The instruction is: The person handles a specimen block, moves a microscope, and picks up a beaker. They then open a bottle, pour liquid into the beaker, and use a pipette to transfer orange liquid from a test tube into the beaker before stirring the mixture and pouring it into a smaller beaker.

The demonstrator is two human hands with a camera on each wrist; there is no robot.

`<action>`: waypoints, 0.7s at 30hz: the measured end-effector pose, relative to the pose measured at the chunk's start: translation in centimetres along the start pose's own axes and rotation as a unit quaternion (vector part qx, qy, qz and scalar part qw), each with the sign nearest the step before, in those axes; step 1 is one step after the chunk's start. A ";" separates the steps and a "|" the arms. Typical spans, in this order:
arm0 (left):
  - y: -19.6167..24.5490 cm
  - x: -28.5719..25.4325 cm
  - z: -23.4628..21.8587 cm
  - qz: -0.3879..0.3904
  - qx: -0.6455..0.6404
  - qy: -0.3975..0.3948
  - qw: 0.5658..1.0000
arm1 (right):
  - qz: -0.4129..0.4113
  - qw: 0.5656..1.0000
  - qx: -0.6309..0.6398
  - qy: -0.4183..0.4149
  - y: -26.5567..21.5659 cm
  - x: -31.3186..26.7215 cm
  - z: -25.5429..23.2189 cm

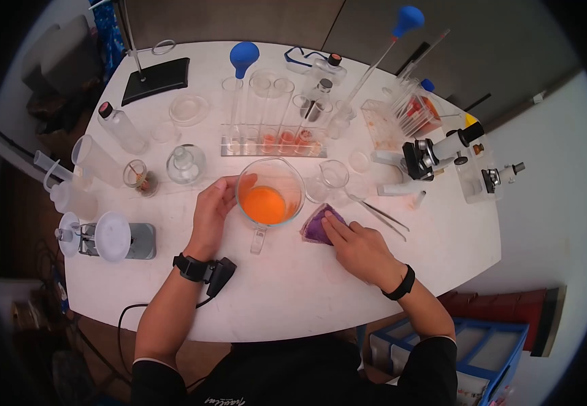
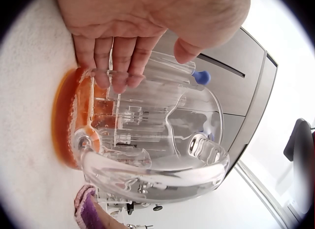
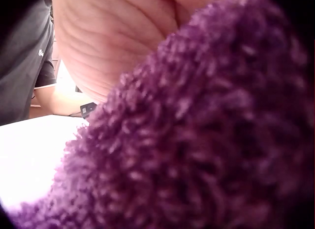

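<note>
A clear glass measuring jug (image 1: 258, 239) with orange liquid (image 1: 264, 206) in its bottom stands upright on the table, its handle towards the person. My left hand (image 1: 211, 211) is at the jug's left side; in the left wrist view its fingers (image 2: 123, 56) lie fairly straight along the glass, thumb held apart. To the right of the jug, my right hand (image 1: 364, 252) holds a folded purple cloth (image 1: 316, 227) low at the tabletop, fingers over its upper side. Fuzzy purple pile (image 3: 197, 150) fills most of the right wrist view and hides the fingertips.
Behind the jug stands a rack (image 1: 273, 147) of large test tubes. Tweezers (image 1: 381, 215) and a small beaker (image 1: 335, 174) lie close beyond the cloth. A microscope (image 1: 436, 155) stands right, a balance (image 1: 121, 238) left. A flask (image 1: 186, 164) and bottles line the left side.
</note>
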State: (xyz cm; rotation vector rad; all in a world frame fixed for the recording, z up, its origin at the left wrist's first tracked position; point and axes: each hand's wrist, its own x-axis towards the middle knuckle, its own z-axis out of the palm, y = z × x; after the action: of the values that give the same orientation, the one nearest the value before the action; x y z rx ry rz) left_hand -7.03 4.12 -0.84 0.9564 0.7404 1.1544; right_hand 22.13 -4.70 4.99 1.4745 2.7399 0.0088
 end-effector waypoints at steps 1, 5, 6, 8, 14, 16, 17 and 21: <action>0.1 0.0 0.2 -0.002 -0.002 0.008 1.000 | 0.017 1.000 -0.002 -0.013 0.0 -0.4 -0.1; 0.3 -0.1 0.5 -0.001 0.006 0.016 1.000 | 0.029 0.999 -0.001 -0.033 1.0 -2.5 -0.6; 0.2 -0.1 0.4 0.001 0.002 0.013 1.000 | 0.026 0.999 0.003 -0.033 1.4 -3.1 -0.9; -0.1 0.0 0.2 0.006 -0.008 0.009 1.000 | 0.046 0.998 0.014 -0.048 1.5 -4.2 -1.8; -0.1 0.1 0.1 0.004 -0.012 0.004 1.000 | 0.144 0.984 0.093 -0.053 4.2 -8.6 -6.7; 0.1 0.0 0.3 0.002 -0.012 0.008 1.000 | 0.206 0.974 0.089 -0.004 5.9 -10.7 -7.7; 0.1 0.0 0.4 0.001 -0.012 0.009 1.000 | 0.232 0.969 0.081 0.037 7.1 -12.0 -7.7; -0.1 0.0 0.2 0.007 -0.001 -0.009 1.000 | 0.372 0.915 0.121 0.103 13.0 -16.5 -5.2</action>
State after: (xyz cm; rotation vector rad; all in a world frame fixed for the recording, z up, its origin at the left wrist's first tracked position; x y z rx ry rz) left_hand -6.84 4.07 -0.84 0.9716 0.7191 1.1574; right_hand 41.85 -11.26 10.88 2.6251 2.1740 -0.1726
